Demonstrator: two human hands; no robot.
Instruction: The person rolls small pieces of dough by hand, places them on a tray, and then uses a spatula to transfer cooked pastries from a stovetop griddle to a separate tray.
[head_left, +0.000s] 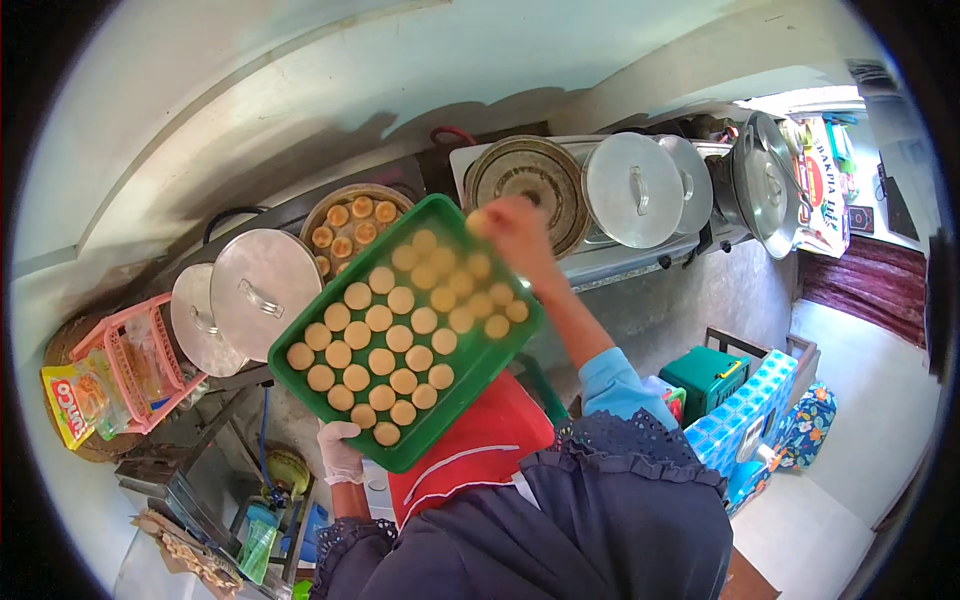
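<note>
My left hand (341, 451), in a white glove, grips the near left edge of a green tray (478, 388). The tray is tilted and carries many flat round pale dough cakes (381, 362) in loose rows. Those toward its far right look hazy. My right hand (515, 235) is blurred over the tray's far right corner, beside an uncovered round pan (573, 192). A pale round dough cake (480, 223) shows at its fingers, which look closed on it. Behind the tray, another round pan (318, 220) holds browned cakes (361, 207), partly hidden by the tray.
Metal lids (264, 285) lie to the left. More lids (632, 190) cover the stove (610, 265) on the right, beside a large metal pot (765, 190). A pink basket (135, 360) stands far left. Low right are a green box (705, 380) and a blue checked cloth (742, 415).
</note>
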